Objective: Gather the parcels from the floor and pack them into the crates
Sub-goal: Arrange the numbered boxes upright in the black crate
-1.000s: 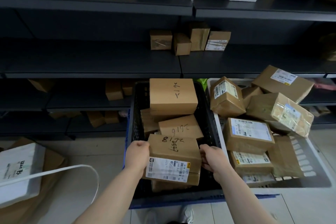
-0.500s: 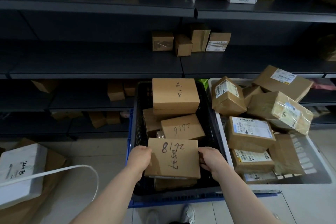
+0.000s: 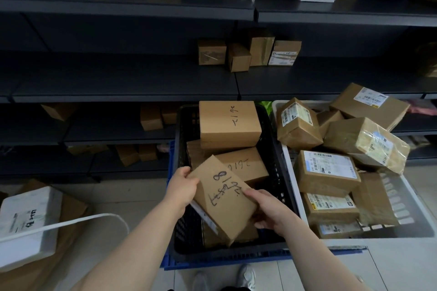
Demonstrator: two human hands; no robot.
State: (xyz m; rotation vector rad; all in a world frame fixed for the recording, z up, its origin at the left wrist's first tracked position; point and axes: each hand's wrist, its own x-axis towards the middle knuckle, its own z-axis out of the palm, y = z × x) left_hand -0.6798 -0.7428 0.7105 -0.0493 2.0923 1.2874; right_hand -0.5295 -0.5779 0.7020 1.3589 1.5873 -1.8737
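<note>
Both hands grip tilted parcel over black crate: left hand far corner, right hand near edge; stiff, probably light cardboard.

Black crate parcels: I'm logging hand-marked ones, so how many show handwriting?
3: back parcel, middle parcel, and front parcel held by left hand and right hand. More may be hidden underneath.

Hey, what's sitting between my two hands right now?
A brown parcel with black handwriting, tilted over the black crate; left hand and right hand hold its edges, in the head view.
</note>
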